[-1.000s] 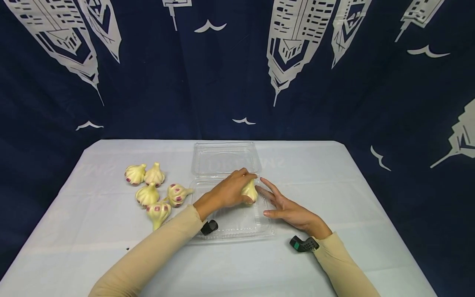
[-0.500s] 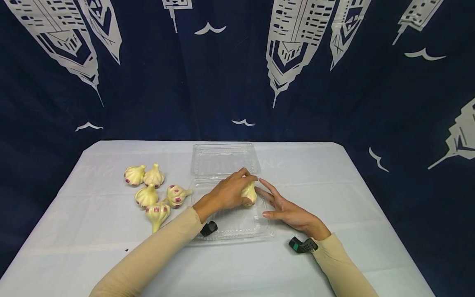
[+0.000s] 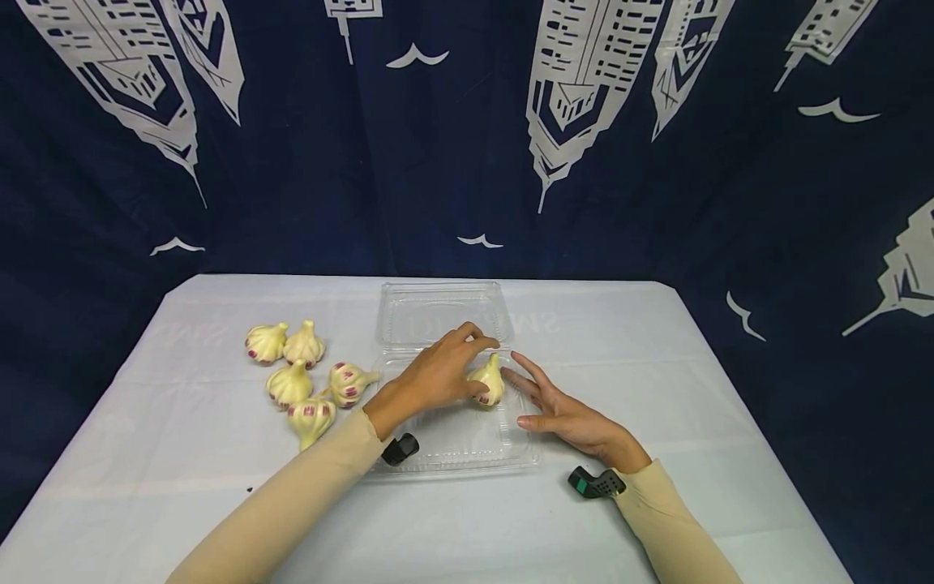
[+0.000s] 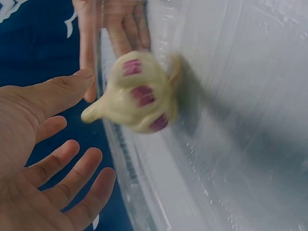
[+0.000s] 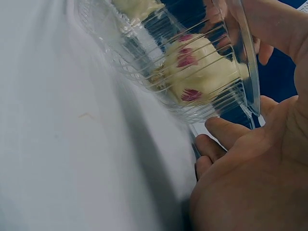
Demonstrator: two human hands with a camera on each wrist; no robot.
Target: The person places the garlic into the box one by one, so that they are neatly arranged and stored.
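Observation:
A garlic bulb [image 3: 489, 381] with purple patches sits upright in the base of a clear plastic clamshell box [image 3: 460, 454], toward its right side. Around its left and far sides hovers my left hand [image 3: 441, 373], fingers spread. In the left wrist view that hand [image 4: 53, 159] is apart from the bulb [image 4: 139, 94], though the thumb tip lies close to its stem. My right hand [image 3: 572, 414] is at the box's right side with extended fingers. Through the box wall the right wrist view shows the bulb [image 5: 197, 72], with the right hand's fingers [image 5: 226, 132] at the rim.
Several garlic bulbs [image 3: 290, 384] lie in a group left of the box, one with its stem at the box's edge. The box's lid [image 3: 443, 312] is folded back on the far side. A white cloth [image 3: 620, 341] covers the table; a dark blue curtain hangs behind.
My left hand has let go of the garlic bulb and drawn slightly left, its fingers spreading. The bulb stays in the box. My right hand keeps its place.

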